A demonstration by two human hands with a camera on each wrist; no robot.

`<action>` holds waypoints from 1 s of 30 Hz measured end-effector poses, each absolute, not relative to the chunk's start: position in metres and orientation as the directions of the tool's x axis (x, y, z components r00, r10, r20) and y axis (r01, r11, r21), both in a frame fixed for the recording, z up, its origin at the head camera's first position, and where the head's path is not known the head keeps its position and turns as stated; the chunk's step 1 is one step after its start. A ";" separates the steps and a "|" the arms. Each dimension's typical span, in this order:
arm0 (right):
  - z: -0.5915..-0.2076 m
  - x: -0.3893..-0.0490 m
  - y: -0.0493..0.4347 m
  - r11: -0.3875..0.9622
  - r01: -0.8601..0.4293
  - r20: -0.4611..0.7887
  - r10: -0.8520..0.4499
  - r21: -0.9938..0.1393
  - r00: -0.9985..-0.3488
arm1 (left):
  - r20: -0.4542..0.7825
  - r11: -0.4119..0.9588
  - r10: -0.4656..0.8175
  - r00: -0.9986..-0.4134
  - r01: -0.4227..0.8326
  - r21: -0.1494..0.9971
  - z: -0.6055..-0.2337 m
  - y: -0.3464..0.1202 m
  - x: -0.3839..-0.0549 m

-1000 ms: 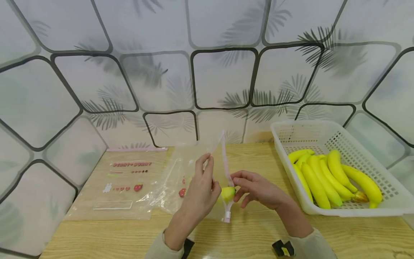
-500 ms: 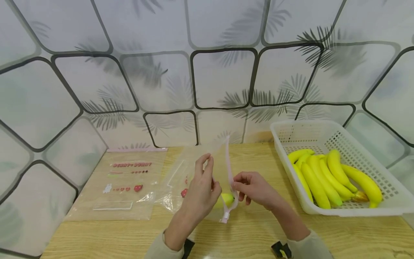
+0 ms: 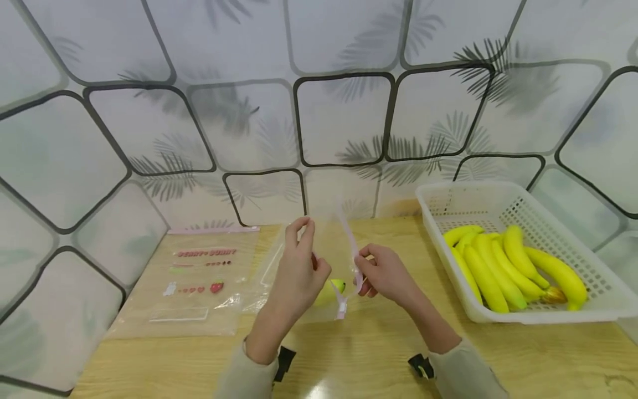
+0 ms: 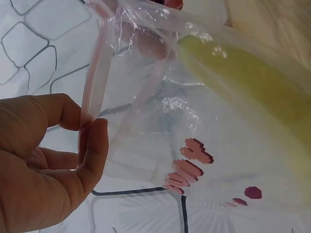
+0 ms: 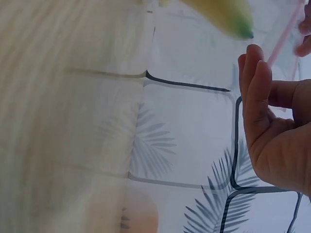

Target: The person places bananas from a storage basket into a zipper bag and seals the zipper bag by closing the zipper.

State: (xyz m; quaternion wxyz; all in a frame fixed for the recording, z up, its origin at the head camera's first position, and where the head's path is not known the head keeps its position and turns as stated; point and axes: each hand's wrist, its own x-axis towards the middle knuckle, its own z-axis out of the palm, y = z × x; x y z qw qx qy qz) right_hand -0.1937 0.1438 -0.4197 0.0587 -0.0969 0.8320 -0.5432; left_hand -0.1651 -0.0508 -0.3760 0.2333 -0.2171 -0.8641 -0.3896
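A clear zip bag (image 4: 146, 121) with a pink zip strip (image 3: 350, 237) is held up at the middle of the table, its mouth spread and facing right. Inside it lies a yellow banana (image 4: 257, 82), its green-tipped end (image 3: 340, 285) near the opening. My left hand (image 3: 298, 271) pinches one edge of the mouth between thumb and fingers, as the left wrist view shows. With curled fingers, my right hand (image 3: 386, 271) grips the opposite pink edge. The pale zip slider (image 3: 341, 311) hangs at the lower corner, between the hands. Part of the bag is hidden behind the left hand.
Another clear bag (image 3: 199, 310), printed with pink letters, a bunny and a strawberry, lies flat on the wooden table (image 3: 369, 354) at left. On the right stands a white perforated basket (image 3: 598, 277) holding several bananas (image 3: 485, 271). A patterned backdrop rises behind.
The right hand went from loose fingers beside the banana's tip to gripping the bag's pink edge. Both hands and the bag have shifted slightly up and left, and the banana sits further inside.
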 end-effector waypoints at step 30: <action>-0.425 -0.194 0.153 0.254 0.053 -0.081 -0.101 -0.966 -0.992 | 0.508 0.668 0.293 -0.810 0.554 0.497 -0.348 -0.040 -0.170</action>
